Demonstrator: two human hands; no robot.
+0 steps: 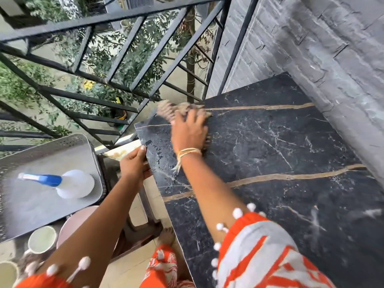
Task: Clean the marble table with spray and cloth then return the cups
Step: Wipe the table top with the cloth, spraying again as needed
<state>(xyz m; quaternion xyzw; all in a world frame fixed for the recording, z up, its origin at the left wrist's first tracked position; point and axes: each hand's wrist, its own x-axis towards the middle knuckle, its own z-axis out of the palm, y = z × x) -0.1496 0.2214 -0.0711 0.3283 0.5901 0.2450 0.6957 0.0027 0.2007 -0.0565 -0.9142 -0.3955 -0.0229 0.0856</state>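
Nearest the camera, orange and grey patterned sleeves trimmed with white pom-poms frame the view, and a bare foot stands on the tiled floor beside the table's near edge. At lower left two cups sit close together, the second one cut off by the frame corner, just in front of a grey metal side table. On that side table lies the spray bottle, on its side, blue nozzle pointing left, well apart from both hands. The left hand grips the left edge of the black marble table, thumb on top and fingers curled under the slab. Farther along, the right hand, a yellow thread band on its wrist, presses palm down with fingers spread on a beige striped cloth. The cloth lies under and just beyond the fingertips, at the table's far left corner, partly overhanging the edge and blurred. Gold and white veins cross the marble. A grey stone wall runs along the table's right side, and beyond the far corner a black metal railing stands before green foliage below.
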